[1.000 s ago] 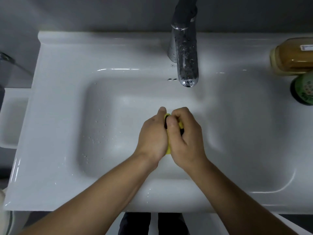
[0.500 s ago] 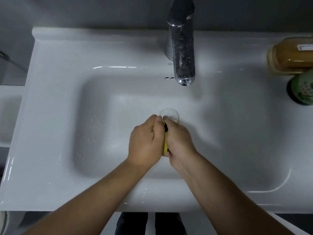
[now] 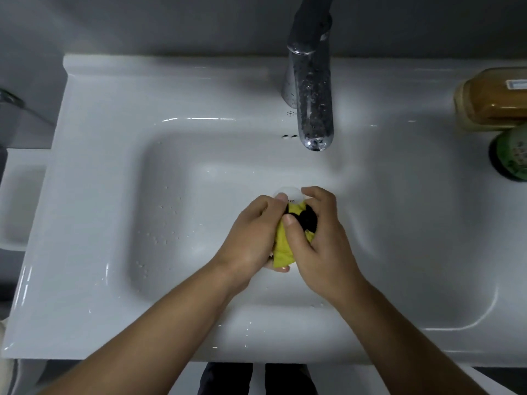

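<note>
Grey wall (image 3: 142, 24), white washbasin (image 3: 114, 95), chrome tap (image 3: 313, 109), amber bottle (image 3: 493, 101) and green bottle (image 3: 513, 155) on right ledge, dim light.

1. You see dim, cool, even light; glare streaks lie on the sink (image 3: 199, 119) rim.
2. Your view bows at the edges.
3. The tap (image 3: 313, 89) top looks dark and soft to you.

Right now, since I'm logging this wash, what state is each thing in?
yellow cloth: bunched, gripped by left hand and right hand.
tap: off, no stream, droplets on spout.
sink: unfilled, scattered drops.
drain cover: partly hidden, cannot tell.
</note>
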`<action>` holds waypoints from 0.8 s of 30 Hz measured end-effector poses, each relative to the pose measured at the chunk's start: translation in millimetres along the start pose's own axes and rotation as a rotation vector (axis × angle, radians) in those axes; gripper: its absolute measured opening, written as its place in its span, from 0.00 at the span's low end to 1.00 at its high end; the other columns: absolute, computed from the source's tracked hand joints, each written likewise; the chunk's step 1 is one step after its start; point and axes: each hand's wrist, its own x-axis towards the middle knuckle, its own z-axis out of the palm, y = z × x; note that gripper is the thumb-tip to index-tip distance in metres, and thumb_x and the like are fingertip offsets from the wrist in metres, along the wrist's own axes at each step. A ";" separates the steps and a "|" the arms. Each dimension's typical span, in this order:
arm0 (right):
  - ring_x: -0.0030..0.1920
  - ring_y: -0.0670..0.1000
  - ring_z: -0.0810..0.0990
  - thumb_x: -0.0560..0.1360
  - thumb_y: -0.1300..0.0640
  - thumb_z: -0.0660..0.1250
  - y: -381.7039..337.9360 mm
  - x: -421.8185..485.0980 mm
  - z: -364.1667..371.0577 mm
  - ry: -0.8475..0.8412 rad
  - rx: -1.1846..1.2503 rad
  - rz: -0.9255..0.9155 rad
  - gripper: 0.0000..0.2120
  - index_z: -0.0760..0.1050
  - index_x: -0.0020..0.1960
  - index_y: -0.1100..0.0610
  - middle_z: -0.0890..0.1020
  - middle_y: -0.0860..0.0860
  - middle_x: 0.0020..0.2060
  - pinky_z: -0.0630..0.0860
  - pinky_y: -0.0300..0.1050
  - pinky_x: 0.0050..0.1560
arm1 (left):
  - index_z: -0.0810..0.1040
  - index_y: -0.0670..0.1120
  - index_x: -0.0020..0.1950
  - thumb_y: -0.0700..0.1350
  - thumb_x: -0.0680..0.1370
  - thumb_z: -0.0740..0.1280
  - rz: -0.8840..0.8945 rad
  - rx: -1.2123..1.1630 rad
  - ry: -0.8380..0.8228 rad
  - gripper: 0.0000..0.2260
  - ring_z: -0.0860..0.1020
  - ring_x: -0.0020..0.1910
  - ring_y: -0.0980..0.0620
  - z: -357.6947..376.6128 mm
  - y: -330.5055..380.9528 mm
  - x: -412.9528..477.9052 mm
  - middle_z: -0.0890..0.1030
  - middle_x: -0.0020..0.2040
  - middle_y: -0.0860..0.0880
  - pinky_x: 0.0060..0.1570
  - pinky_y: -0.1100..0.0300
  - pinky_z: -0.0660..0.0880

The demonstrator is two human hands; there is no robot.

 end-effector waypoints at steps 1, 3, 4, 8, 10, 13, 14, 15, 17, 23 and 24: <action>0.53 0.44 0.79 0.76 0.45 0.62 -1.4 -0.6 1.1 0.045 0.038 -0.015 0.16 0.66 0.63 0.45 0.78 0.46 0.54 0.72 0.31 0.51 | 0.75 0.46 0.43 0.57 0.83 0.61 -0.014 -0.013 0.043 0.17 0.79 0.27 0.51 -1.3 -0.4 1.1 0.82 0.35 0.47 0.27 0.59 0.77; 0.55 0.45 0.78 0.76 0.49 0.63 -5.7 -7.0 4.6 0.126 0.070 -0.105 0.13 0.73 0.58 0.51 0.76 0.51 0.54 0.72 0.34 0.54 | 0.71 0.48 0.38 0.52 0.82 0.64 -0.032 -0.074 0.125 0.15 0.76 0.27 0.50 -2.2 -2.9 6.3 0.77 0.33 0.48 0.26 0.62 0.73; 0.58 0.44 0.76 0.75 0.51 0.63 -7.9 -11.8 7.4 0.136 0.085 -0.147 0.14 0.76 0.58 0.54 0.75 0.53 0.56 0.70 0.32 0.57 | 0.72 0.47 0.38 0.49 0.81 0.64 -0.033 -0.108 0.149 0.12 0.77 0.30 0.49 -1.5 -3.9 8.5 0.76 0.34 0.48 0.29 0.61 0.73; 0.54 0.40 0.75 0.76 0.55 0.59 -16.0 -21.8 16.8 0.153 0.073 -0.222 0.12 0.76 0.57 0.55 0.74 0.54 0.53 0.70 0.31 0.56 | 0.76 0.50 0.33 0.41 0.81 0.60 0.017 -0.043 0.148 0.17 0.77 0.30 0.55 13.6 -9.1 -1.8 0.77 0.29 0.54 0.30 0.63 0.72; 0.45 0.45 0.77 0.77 0.53 0.57 -20.3 -15.5 16.2 0.169 0.069 -0.173 0.07 0.72 0.49 0.54 0.76 0.50 0.43 0.72 0.37 0.45 | 0.76 0.53 0.25 0.41 0.83 0.58 0.079 -0.018 0.173 0.26 0.73 0.24 0.59 22.4 -8.2 -12.6 0.74 0.23 0.57 0.26 0.66 0.68; 0.34 0.44 0.75 0.79 0.50 0.57 -28.9 -10.1 17.3 0.120 0.192 0.091 0.13 0.70 0.42 0.57 0.77 0.53 0.34 0.72 0.39 0.36 | 0.70 0.54 0.22 0.42 0.84 0.57 0.267 0.055 0.273 0.29 0.66 0.23 0.60 23.0 -9.1 -18.8 0.68 0.20 0.58 0.26 0.65 0.64; 0.33 0.45 0.74 0.79 0.50 0.57 -31.9 -8.8 18.8 0.127 0.258 0.172 0.15 0.70 0.41 0.60 0.77 0.56 0.35 0.72 0.40 0.35 | 0.68 0.54 0.23 0.43 0.84 0.58 0.329 0.081 0.302 0.28 0.65 0.24 0.59 20.9 -12.0 -17.4 0.67 0.21 0.57 0.27 0.65 0.63; 0.33 0.47 0.74 0.78 0.50 0.57 -33.1 -7.5 21.6 0.141 0.301 0.239 0.16 0.69 0.41 0.62 0.77 0.58 0.34 0.72 0.44 0.36 | 0.67 0.55 0.24 0.44 0.84 0.58 0.378 0.106 0.322 0.27 0.65 0.25 0.58 18.7 -15.2 -15.5 0.67 0.21 0.57 0.28 0.63 0.63; 0.34 0.51 0.75 0.78 0.49 0.59 -33.1 -4.2 28.7 0.149 0.328 0.349 0.18 0.69 0.41 0.64 0.76 0.62 0.34 0.74 0.51 0.38 | 0.65 0.57 0.27 0.47 0.83 0.58 0.461 0.184 0.357 0.23 0.65 0.26 0.56 15.3 -22.3 -9.9 0.67 0.23 0.56 0.29 0.59 0.63; 0.35 0.54 0.77 0.79 0.43 0.61 -30.4 7.0 29.9 -0.028 0.553 0.650 0.22 0.72 0.41 0.63 0.77 0.56 0.33 0.72 0.46 0.29 | 0.62 0.54 0.32 0.53 0.81 0.56 0.599 0.332 0.359 0.17 0.69 0.25 0.56 3.4 -34.9 -1.0 0.71 0.27 0.55 0.26 0.59 0.67; 0.34 0.53 0.78 0.80 0.42 0.61 -31.1 7.8 26.8 -0.061 0.527 0.634 0.23 0.72 0.43 0.63 0.77 0.56 0.33 0.71 0.44 0.29 | 0.63 0.52 0.33 0.52 0.82 0.58 0.592 0.323 0.349 0.17 0.71 0.25 0.57 2.3 -36.4 -1.5 0.72 0.26 0.56 0.27 0.61 0.67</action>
